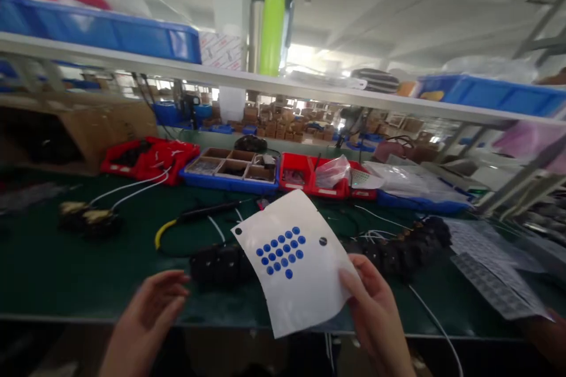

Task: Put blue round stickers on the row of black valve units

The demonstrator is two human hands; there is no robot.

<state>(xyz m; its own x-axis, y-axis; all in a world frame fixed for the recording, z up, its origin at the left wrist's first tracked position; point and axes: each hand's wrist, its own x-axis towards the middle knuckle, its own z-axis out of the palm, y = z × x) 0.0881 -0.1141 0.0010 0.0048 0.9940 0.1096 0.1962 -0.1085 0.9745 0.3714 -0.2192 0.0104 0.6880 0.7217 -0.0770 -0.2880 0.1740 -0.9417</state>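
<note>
One white sheet (305, 297) is held up over the near edge of the bench, tilted, its lower right corner pinched by the right hand (375, 306), thumb on the face and the other fingers behind it. Sheet carries a cluster of blue dots (281, 252) near its centre and two black dots (322, 241), one at the left corner, one right of centre.

Left hand (145, 312): near left, fingers spread and loosely curled, palm toward the sheet, clear of it, holding nothing.

Under and behind the sheet, on the green mat (44, 271):
- black connector block (219, 264), just left of the sheet
- longer row of black parts (398, 247), right of it, with white wires (435, 324) trailing toward the near edge
- yellow-ended cable (164, 232), farther left
- grey dotted sheets (490, 274), at the right edge

Far side of the mat: red bin (148, 156) at left, blue compartment tray (230, 169) in the middle, second red bin (305, 177) with a clear bag (331, 171) on it.

Above: white shelf (265, 83) bearing blue crates (101, 32) and a green bottle (272, 26)
</note>
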